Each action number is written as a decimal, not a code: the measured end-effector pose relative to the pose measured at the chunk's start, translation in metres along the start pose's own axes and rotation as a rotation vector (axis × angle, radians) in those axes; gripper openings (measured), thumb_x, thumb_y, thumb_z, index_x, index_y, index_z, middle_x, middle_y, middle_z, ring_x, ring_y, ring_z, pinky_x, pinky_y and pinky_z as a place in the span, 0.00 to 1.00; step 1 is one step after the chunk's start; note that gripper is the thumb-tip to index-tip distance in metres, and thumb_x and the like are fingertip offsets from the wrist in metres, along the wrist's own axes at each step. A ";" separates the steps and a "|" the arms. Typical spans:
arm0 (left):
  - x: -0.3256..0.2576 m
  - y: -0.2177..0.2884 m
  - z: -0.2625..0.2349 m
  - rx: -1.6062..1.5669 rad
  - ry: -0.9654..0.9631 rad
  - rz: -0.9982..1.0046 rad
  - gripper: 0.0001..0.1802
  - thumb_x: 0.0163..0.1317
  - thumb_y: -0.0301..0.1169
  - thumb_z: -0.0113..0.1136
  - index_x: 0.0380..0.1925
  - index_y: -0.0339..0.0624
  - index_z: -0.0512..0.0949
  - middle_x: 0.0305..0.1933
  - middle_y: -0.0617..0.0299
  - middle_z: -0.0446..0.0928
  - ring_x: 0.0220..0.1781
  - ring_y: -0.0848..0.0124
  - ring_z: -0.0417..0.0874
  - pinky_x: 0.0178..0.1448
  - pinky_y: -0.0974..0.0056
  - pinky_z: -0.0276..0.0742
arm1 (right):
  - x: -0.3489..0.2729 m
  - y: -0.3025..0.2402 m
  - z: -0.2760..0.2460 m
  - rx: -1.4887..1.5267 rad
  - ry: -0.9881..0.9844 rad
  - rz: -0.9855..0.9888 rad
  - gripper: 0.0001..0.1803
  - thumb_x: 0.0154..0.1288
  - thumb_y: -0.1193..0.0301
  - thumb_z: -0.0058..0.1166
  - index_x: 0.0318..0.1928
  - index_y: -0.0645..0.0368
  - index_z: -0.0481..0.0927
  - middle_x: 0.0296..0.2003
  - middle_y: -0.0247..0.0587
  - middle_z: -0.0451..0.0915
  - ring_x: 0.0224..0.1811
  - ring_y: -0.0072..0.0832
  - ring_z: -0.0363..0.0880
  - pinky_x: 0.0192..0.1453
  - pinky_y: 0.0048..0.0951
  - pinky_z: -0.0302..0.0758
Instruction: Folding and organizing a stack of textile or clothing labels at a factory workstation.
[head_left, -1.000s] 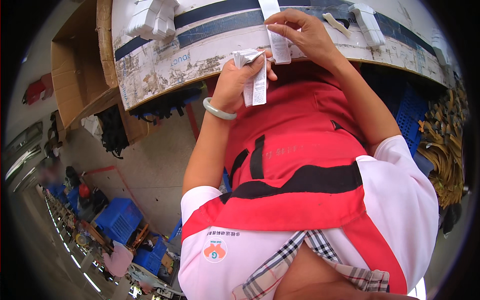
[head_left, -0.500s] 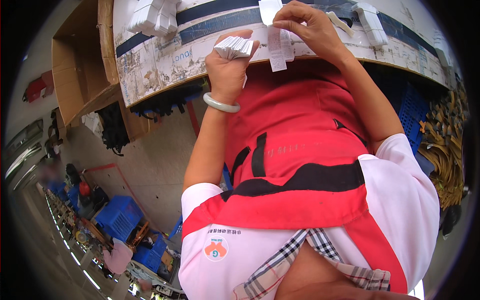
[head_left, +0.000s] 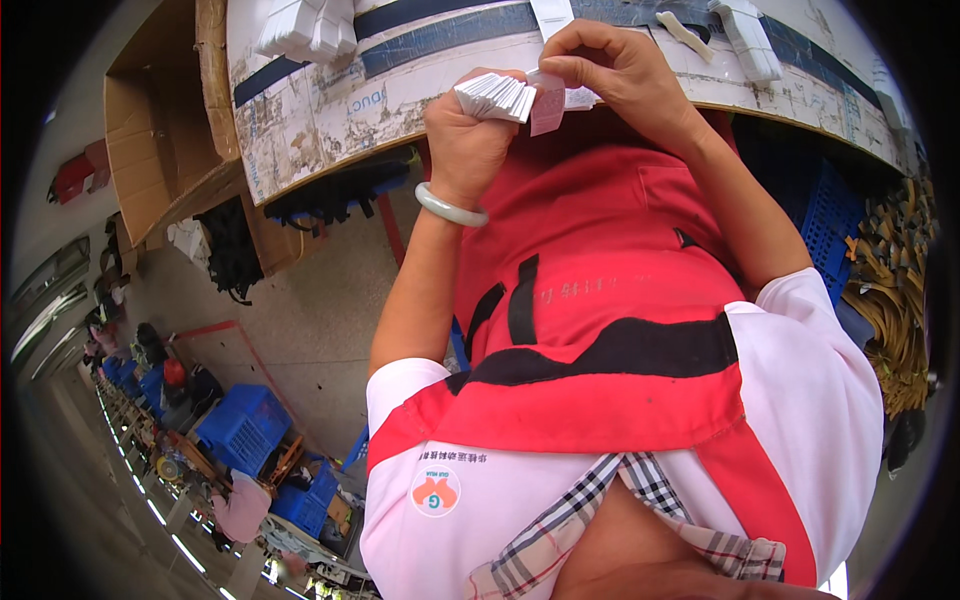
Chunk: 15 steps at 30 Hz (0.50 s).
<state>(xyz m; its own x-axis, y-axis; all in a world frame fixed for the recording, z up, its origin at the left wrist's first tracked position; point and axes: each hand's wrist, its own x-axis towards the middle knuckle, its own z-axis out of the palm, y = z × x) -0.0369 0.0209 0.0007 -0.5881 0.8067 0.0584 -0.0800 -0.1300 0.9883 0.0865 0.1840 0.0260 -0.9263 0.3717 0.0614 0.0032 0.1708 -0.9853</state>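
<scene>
A stack of white paper tags (head_left: 497,96) sits clenched in the left hand (head_left: 465,135), fanned edges projecting toward the right hand. The left hand is fisted tight around the stack, held above the near edge of the surface (head_left: 330,110). A pale green bangle (head_left: 450,208) circles the left wrist just below the fist.

The right hand (head_left: 622,72) is pinched narrow, thumb and forefinger gripping a single white tag (head_left: 548,102) that hangs directly beside the stack, touching or nearly touching its outer edge; contact cannot be confirmed.

Beyond the right hand, a white strip (head_left: 684,31) lies on the surface, with a small pile of white pieces (head_left: 748,38) further out. Beyond and outward of the left hand, a heap of white tags (head_left: 306,28) rests on the surface. The surface top is worn, with a dark blue band running across it.

Outward of the left hand stands an open cardboard box (head_left: 160,130). Below the hands, a red apron (head_left: 610,290) covers the person's front. A blue crate (head_left: 243,428) stands on the floor well apart from the left hand.
</scene>
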 end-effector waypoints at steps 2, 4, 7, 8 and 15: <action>-0.002 0.001 -0.001 -0.023 0.027 -0.028 0.09 0.57 0.22 0.68 0.39 0.36 0.83 0.26 0.66 0.79 0.20 0.83 0.71 0.22 0.76 0.62 | 0.000 -0.003 0.002 0.001 -0.010 0.000 0.09 0.69 0.70 0.57 0.42 0.63 0.80 0.35 0.30 0.79 0.37 0.16 0.74 0.46 0.19 0.74; -0.003 0.001 -0.002 -0.045 0.055 -0.056 0.09 0.57 0.23 0.69 0.39 0.36 0.83 0.26 0.67 0.79 0.20 0.83 0.72 0.22 0.76 0.62 | -0.002 -0.012 0.004 -0.011 0.064 0.035 0.10 0.68 0.70 0.58 0.45 0.63 0.81 0.37 0.32 0.80 0.39 0.17 0.76 0.48 0.20 0.75; -0.004 0.001 -0.002 -0.060 0.059 -0.057 0.11 0.57 0.22 0.69 0.40 0.35 0.83 0.26 0.66 0.79 0.20 0.83 0.72 0.21 0.76 0.62 | -0.005 -0.007 0.000 -0.155 0.032 0.000 0.11 0.67 0.70 0.59 0.46 0.63 0.81 0.39 0.33 0.81 0.42 0.18 0.77 0.50 0.21 0.75; -0.005 0.001 -0.002 -0.042 0.069 -0.068 0.11 0.57 0.22 0.68 0.41 0.35 0.83 0.26 0.66 0.79 0.21 0.83 0.72 0.22 0.76 0.62 | -0.005 -0.006 0.000 -0.159 0.031 0.000 0.11 0.67 0.70 0.59 0.46 0.63 0.81 0.39 0.33 0.81 0.42 0.18 0.77 0.50 0.21 0.75; -0.005 -0.001 0.001 0.010 0.033 0.024 0.11 0.56 0.16 0.60 0.40 0.34 0.83 0.32 0.67 0.81 0.33 0.82 0.78 0.36 0.74 0.74 | -0.007 -0.005 0.000 -0.105 -0.013 -0.010 0.10 0.66 0.71 0.59 0.43 0.65 0.81 0.38 0.33 0.81 0.42 0.18 0.78 0.51 0.21 0.76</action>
<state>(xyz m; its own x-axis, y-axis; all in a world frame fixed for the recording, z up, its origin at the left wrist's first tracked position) -0.0328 0.0179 -0.0002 -0.6156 0.7842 0.0779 -0.0574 -0.1432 0.9880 0.0925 0.1804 0.0310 -0.9312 0.3580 0.0682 0.0330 0.2692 -0.9625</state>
